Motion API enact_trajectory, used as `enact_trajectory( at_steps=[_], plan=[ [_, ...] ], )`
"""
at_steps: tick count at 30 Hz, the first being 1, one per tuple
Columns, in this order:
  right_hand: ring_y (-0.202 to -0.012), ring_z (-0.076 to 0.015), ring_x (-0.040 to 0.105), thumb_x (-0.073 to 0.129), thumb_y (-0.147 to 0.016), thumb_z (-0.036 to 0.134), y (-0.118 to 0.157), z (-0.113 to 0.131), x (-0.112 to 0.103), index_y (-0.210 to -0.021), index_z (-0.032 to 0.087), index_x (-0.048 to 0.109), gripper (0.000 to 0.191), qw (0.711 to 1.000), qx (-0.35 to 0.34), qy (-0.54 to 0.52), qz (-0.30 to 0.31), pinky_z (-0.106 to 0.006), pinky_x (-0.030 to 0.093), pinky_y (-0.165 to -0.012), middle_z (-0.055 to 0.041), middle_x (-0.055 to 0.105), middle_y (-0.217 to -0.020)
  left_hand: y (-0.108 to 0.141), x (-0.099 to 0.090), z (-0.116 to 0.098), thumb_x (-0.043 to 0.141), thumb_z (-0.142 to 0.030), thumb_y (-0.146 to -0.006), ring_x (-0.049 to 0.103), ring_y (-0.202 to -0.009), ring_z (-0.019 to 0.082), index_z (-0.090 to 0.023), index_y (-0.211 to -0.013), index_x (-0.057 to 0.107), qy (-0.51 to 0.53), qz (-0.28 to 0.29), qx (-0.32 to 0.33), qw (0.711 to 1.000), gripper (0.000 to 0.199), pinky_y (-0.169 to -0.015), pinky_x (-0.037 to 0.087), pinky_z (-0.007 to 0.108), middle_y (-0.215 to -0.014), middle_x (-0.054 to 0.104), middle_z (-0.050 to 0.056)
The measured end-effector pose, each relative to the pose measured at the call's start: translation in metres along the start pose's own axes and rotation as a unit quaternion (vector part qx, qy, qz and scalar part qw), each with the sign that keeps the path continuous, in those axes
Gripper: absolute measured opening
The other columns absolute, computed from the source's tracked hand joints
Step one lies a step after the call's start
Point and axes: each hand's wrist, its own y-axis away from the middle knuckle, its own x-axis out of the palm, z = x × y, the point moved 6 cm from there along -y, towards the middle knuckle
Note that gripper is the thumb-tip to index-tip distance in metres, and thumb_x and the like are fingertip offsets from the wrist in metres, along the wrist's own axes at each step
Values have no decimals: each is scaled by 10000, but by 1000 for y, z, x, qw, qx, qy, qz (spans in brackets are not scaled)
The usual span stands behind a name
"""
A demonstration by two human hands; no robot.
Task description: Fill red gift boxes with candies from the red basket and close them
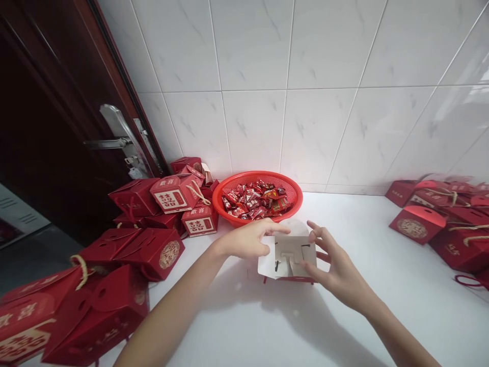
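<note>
An opened box [292, 255] with a pale inside stands on the white table, its flaps spread and a little red showing along its lower edge. My left hand [254, 238] is at the box's left flap, fingers apart, the index finger reaching over the far edge. On the other side, my right hand [332, 260] has its thumb by the box's near right edge and its fingers spread around the right flap. Just behind the box sits a red plastic basket [296, 196] holding wrapped candies [255, 200].
Red boxes [168, 255] are piled along the left side of the white table [229, 326], and more red boxes [416, 224] stand at the right. A tiled wall [252, 132] rises behind. At the left is a dark door with a metal handle [109, 143].
</note>
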Motion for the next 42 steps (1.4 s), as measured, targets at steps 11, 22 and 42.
enact_trajectory(
  at_steps=[11,22,42],
  plan=[
    [-1154,-308,641,619,-864,438,-14,-25,-18,-916,235,579,213,985,59,-70,145,-446,590,-829,-109,686,-1177,0,6,8,511,-97,-696,585,-1186,267,-233,-1473,488,-128,42,-72,988,789,-961,479,334,-1260,624,96],
    [-1348,-263,532,378,-913,174,-2,-8,3,-1051,264,615,288,965,-70,237,87,-444,557,-962,-74,487,-1526,11,24,-2,498,-874,-721,281,-1468,441,-211,-1606,171,-163,51,-123,978,1153,-1104,327,528,-1622,284,210],
    [-1478,-312,352,552,-943,544,-2,-34,31,-1420,255,478,563,966,-140,218,20,-493,432,-1138,-145,331,-1617,-3,26,23,790,-730,-474,514,-1291,447,-303,-1572,225,-155,42,-180,970,1306,-946,487,525,-1365,553,174]
  ],
)
